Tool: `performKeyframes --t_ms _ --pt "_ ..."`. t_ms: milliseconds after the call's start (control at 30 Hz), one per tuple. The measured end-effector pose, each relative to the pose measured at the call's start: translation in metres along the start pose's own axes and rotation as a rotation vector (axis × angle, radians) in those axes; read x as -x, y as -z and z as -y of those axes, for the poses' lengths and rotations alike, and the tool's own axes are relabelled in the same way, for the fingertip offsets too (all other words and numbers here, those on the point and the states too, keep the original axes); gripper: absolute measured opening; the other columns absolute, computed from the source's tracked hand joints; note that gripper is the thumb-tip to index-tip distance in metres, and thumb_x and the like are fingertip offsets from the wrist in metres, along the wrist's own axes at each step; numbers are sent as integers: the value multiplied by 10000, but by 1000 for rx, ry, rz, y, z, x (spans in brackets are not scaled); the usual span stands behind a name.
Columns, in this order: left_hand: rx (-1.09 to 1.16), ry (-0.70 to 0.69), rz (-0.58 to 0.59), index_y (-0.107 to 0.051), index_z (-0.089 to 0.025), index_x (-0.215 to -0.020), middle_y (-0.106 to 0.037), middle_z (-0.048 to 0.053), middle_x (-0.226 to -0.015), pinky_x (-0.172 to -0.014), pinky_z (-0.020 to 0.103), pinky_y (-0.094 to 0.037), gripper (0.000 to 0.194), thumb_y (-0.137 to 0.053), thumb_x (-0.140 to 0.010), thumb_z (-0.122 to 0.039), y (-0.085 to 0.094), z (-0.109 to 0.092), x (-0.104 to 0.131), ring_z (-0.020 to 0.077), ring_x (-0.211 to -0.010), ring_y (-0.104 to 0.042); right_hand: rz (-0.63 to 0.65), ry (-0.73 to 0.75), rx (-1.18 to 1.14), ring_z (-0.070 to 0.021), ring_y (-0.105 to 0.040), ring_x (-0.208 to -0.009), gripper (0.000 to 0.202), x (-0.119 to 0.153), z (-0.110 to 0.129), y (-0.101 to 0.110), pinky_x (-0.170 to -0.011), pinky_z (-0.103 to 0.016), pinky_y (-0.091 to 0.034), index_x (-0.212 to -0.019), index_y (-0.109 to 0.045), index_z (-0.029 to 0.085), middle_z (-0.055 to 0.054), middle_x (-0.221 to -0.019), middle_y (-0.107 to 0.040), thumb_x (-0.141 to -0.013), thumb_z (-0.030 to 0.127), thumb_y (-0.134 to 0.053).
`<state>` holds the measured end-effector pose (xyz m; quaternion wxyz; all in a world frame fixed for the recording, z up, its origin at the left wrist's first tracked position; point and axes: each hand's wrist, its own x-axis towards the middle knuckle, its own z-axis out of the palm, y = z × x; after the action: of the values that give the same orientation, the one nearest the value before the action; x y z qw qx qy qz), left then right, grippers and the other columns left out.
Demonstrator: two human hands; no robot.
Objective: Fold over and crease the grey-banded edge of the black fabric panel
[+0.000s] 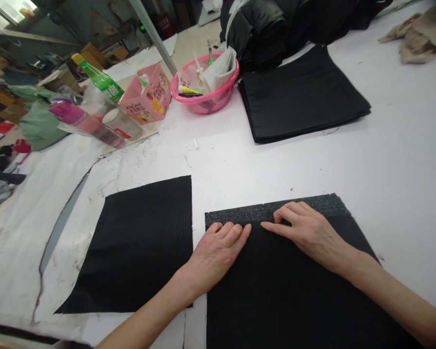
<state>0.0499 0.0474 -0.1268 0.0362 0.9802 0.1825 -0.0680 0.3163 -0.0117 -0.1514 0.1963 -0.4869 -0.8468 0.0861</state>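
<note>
A black fabric panel (276,291) lies in front of me, with a speckled dark grey strip (236,212) along its far edge. My left hand (220,249) rests on this panel near its left side, fingers lying side by side and fingertips pressing where the black meets the strip. To its right, my right hand (310,235) touches the same border. Its thumb points left, apart from the bent fingers, whose tips lie on the strip. No grip around the fabric shows in either hand. A second black panel (145,247) lies flat to the left.
A stack of black pieces (305,97) lies at the far right, before a dark bundle (269,34). A pink basin (203,104), a pink box (147,99), a green bottle (100,77) and a purple-capped bottle (87,123) stand back left. A beige cloth (419,39) lies far right.
</note>
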Motion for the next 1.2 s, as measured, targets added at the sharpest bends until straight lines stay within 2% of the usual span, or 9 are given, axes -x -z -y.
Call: performKeyframes --t_ms 200,333,667,933,1200 --pt "-52 -9 5 -275 -126 -1470 -566 87 -1093 -839 357 -418 481 -320 -994 -82 2 -4 -9 206 -984 -530 8 27 56 -179 -484 -906 323 -1 4 0 -786 -339 -362 -1253 -585 251 -49 -944 -546 -999 156 -410" --pt "-59 -43 11 -329 -89 -1432 -554 90 -1117 -853 354 -415 432 -308 -1001 -87 4 -7 -16 207 -1023 -514 -1 22 57 -183 -481 -903 299 0 4 -1 -781 -338 -359 -1227 -593 236 -54 -941 -545 -1002 169 -408" --pt "-52 -61 33 -268 -99 -1473 -544 72 -1058 -785 357 -428 499 -320 -978 -55 9 -12 -31 202 -921 -515 25 -39 -56 -165 -475 -929 310 17 -16 14 -831 -337 -365 -1229 -588 295 -33 -954 -531 -1001 162 -424" --pt "-20 -89 25 -278 -83 -1463 -544 81 -1081 -838 348 -412 466 -291 -998 -77 9 -16 -38 197 -975 -513 16 -15 39 -178 -481 -938 305 19 -11 13 -815 -341 -361 -1239 -576 256 -48 -965 -536 -1003 162 -408" --pt "-39 -80 18 -284 -125 -1468 -543 71 -1026 -759 342 -416 498 -344 -977 -75 11 -21 -47 195 -883 -514 -13 -56 6 -170 -488 -937 289 29 -22 20 -835 -348 -350 -1209 -602 294 -32 -944 -547 -1001 180 -438"
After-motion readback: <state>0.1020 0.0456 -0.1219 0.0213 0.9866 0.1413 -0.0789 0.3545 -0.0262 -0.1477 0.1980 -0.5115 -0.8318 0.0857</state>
